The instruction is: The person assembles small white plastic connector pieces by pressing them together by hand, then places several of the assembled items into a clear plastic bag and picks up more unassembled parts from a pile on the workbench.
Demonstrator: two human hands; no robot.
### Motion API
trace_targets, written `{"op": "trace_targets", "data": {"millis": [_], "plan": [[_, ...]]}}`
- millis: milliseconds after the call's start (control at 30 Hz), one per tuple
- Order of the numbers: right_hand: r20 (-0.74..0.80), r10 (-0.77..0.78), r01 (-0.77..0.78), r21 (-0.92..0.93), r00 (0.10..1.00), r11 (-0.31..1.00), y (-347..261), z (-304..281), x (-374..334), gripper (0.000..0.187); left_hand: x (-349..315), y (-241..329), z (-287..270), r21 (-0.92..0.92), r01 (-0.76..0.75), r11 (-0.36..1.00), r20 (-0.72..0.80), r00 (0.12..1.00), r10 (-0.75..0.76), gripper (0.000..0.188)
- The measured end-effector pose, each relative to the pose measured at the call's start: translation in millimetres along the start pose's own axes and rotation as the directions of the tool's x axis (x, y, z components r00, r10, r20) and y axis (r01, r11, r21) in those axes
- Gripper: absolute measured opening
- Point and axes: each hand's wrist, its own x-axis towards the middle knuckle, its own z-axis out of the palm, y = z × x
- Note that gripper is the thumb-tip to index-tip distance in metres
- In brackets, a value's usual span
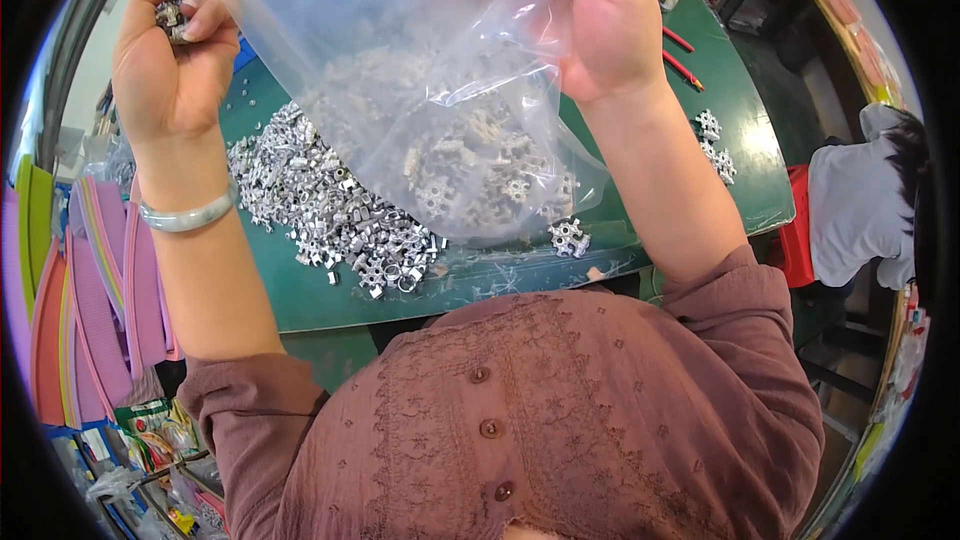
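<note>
Left fingers curled round silvery pieces, hold of right hand undeterminable; clear bag glossy, creased, bulging with star-shaped metal parts.

No lettering is legible; the colourful packets seem too blurred.

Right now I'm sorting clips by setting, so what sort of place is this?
Probably a small workshop or packing room: a big heap of small metal parts lies on a green worktable, and a clear plastic bag holds many more metal pieces.
</note>
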Motion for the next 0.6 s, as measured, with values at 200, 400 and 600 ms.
{"op": "trace_targets", "data": {"millis": [200, 400, 600], "plan": [[0.101, 0.044, -0.051, 0.066, 0.994, 0.996, 1, 7, 19, 0.021, 28, 24, -4, 0.138, -0.015, 0.99, -0.021, 1.0, 0.018, 0.01], [0.063, 0.036, -0.032, -0.069, 0.997, 0.997, 10, 21, 36, 0.02, 37, 37, -24, 0.206, -0.021, 0.978, -0.034, 0.999, 0.029, 0.008], [0.225, -0.048, 0.037, 0.056, 0.973, 0.998, 27, 36, 64, 0.018, 21, 47, -6, 0.171, -0.103, 0.98, 0.056, 0.994, 0.095, 0.009]]}}
